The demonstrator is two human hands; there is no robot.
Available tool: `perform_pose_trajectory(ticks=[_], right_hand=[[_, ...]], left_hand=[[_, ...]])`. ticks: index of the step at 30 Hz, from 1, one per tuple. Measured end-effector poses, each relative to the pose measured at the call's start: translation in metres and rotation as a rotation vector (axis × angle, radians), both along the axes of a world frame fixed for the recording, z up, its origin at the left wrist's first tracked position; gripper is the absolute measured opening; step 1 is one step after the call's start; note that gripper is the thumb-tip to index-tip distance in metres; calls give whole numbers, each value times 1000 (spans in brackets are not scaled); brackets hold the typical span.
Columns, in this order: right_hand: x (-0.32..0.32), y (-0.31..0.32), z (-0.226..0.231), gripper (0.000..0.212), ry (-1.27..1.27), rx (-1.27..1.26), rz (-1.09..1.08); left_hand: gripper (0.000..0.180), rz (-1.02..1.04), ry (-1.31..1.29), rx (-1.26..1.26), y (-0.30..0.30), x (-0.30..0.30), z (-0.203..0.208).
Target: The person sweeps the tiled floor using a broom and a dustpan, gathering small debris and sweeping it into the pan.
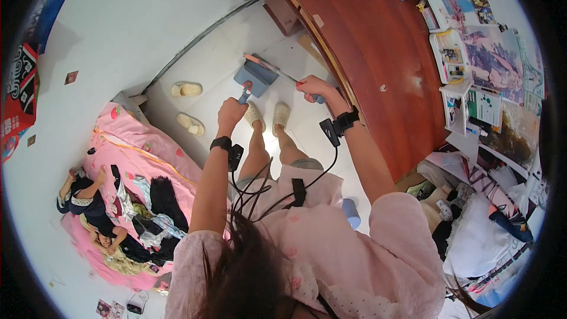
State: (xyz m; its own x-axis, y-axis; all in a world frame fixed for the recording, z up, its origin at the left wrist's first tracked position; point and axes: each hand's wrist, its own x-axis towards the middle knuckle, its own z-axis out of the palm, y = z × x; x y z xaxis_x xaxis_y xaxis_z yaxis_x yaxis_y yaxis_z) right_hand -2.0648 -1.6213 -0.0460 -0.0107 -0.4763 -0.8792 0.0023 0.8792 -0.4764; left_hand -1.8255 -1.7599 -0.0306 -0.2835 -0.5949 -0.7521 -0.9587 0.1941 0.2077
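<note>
Blue handles (243,97) sit in both closed fists: left hand (231,113) grips the dustpan (257,81), right hand (316,87) the orange-headed tool (266,65). Dustpan lies just beyond the slippers (282,116), left of the red-brown desk (369,53). Ideally, keep it level and steady, drawing the tool squarely.

The left hand (231,112) grips the handle of a blue dustpan (260,82), in front of the person's feet (280,117) on the floor (224,47). The right hand (313,87), near the bench's (384,41) left edge, holds a stick (288,76) whose orange-pink end reaches the dustpan's far edge. Two cream slippers (188,89) sit toward the floor's left edge; clothes (165,198) lie on a pink bed (127,127).
</note>
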Motion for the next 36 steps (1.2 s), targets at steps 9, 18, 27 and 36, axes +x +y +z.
perform_pose_trajectory(ticks=[9, 18, 27, 36], right_hand=[[0, -104, -51, 17, 447, -160, 96], [-23, -176, -103, 20, 546, -111, 249], [26, -37, -104, 23, 619, -158, 267], [14, 67, 4, 31, 16, 88, -162]], left_hand=[[36, 32, -7, -38, 2, 3, 6], [37, 39, -4, -35, 0, 8, 4], [38, 37, 18, -48, 8, 0, 3], [34, -36, 8, -71, 6, -19, 7]])
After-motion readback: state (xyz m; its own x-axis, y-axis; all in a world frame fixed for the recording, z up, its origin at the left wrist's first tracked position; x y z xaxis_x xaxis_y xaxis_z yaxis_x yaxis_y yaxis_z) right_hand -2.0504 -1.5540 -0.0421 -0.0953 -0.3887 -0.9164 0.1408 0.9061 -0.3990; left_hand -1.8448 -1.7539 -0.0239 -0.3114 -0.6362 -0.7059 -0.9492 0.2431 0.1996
